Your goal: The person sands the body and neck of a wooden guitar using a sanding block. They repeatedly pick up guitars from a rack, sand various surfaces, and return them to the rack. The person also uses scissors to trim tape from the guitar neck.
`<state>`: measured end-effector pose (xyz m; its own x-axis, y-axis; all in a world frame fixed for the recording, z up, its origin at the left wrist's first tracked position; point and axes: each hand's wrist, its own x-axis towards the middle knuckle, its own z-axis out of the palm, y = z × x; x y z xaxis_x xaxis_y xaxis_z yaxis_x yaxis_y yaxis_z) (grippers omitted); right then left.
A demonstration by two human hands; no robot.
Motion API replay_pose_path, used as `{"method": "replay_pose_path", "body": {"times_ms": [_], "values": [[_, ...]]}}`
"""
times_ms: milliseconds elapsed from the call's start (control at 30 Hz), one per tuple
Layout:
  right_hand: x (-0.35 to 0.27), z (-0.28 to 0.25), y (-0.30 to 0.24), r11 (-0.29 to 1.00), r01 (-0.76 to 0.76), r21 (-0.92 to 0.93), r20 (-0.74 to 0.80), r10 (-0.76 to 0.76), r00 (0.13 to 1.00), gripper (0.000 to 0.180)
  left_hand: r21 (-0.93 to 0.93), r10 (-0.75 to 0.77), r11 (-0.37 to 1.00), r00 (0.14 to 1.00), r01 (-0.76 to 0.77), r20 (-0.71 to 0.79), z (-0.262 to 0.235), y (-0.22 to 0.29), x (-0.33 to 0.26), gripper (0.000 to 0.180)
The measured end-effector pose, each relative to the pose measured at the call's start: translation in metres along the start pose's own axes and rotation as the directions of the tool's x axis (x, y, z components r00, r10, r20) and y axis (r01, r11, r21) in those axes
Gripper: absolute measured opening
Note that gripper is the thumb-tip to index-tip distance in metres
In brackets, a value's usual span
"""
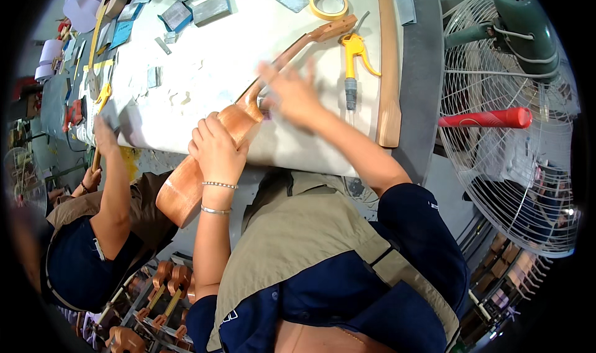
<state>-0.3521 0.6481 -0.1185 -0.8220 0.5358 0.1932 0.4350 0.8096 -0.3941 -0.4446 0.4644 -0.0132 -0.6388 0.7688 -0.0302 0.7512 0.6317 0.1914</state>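
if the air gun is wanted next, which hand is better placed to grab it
Right, probably: the right hand, though blurred, is nearer the air gun; the left hand holds the instrument.

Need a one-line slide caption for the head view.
Left hand holding a guitar-shaped wooden instrument by its body, blurred right hand at the neck, yellow air gun on the workbench.

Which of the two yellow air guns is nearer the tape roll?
The air gun just below the wooden instrument's headstock; the other one is at far left, beside the co-worker, away from the tape roll.
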Motion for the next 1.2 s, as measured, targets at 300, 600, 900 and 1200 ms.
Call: {"method": "replay_pose_path", "body": {"times_ms": [300, 600, 900, 1200], "values": [[0.009, -0.046, 0.074, 0.932, -0.210, -0.296, -0.241, 0.140, 0.960, 0.053, 0.089, -0.104, 0.991, 0.990, 0.095, 0.100, -0.020, -0.037, -0.068, 0.074], [0.000, -0.026, 0.046, 0.887, -0.100, -0.450, -0.103, 0.059, 0.993, 0.050, 0.065, -0.152, 0.987, 0.983, 0.145, 0.106, -0.003, -0.048, -0.094, 0.073], [0.008, -0.044, 0.104, 0.923, -0.254, -0.288, -0.139, 0.222, 0.965, 0.051, 0.026, -0.183, 0.983, 0.981, 0.182, 0.066, 0.018, -0.051, -0.101, 0.073], [0.042, -0.008, 0.042, 0.314, -0.108, 0.943, -0.140, 0.670, 0.729, 0.063, -0.086, -0.128, 0.987, 0.989, 0.135, 0.077, 0.035, -0.071, -0.113, 0.075]]}}
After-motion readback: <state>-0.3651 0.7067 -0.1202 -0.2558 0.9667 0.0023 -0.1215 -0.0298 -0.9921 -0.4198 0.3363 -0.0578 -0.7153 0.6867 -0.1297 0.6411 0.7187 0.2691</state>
